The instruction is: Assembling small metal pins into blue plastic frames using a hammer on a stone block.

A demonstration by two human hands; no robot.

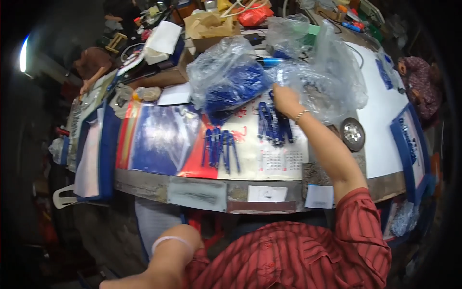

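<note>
My right hand (285, 100) reaches across the table, fingers closed at the top of a cluster of dark blue pens (275, 126). One pen's end seems to be pinched in the fingertips, though blur hides the detail. A smaller fan of blue pens (220, 147) lies to the left on a red and white printed sheet (245, 164). Just behind stands a clear plastic bag (236, 79) filled with blue pieces. More crumpled clear plastic (320, 84) lies beside my right hand. My left arm (166, 255), with a white band around it, is bent at the lower left; its fingers do not show.
A dark round object (352, 134) sits right of my forearm. Blue-framed boards (409, 144) stand at the right, with a blue folder (103, 154) at the left. Boxes, brown paper (211, 24) and a red bag (255, 15) crowd the back. Other people sit at both sides.
</note>
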